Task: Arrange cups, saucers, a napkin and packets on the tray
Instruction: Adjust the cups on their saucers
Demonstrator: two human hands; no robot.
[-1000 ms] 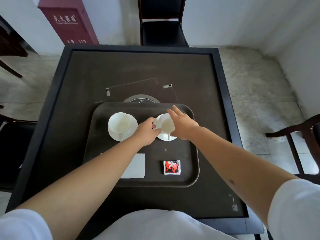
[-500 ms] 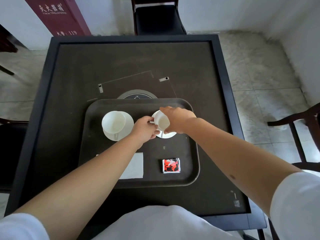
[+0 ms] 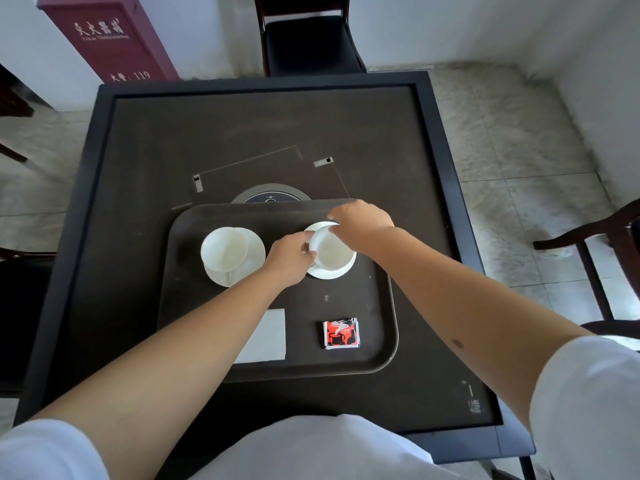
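Between both hands (image 3: pixel 327 239): second cup (image 3: pixel 329 249) gripped over its saucer (image 3: pixel 341 271), not settled. Left of them, first cup (image 3: pixel 224 249) done; nearer, napkin (image 3: pixel 268 336) and packets (image 3: pixel 341 334) on tray (image 3: pixel 381 306).

Both arms outstretched; left hand (image 3: pixel 289 259), right hand (image 3: pixel 362 221) curled.

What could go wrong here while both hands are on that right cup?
1. The right cup looks tilted on its saucer; gripped by the left hand and right hand, it could slip or chip.
2. The left cup sits close beside the left forearm, so pulling back might knock it.
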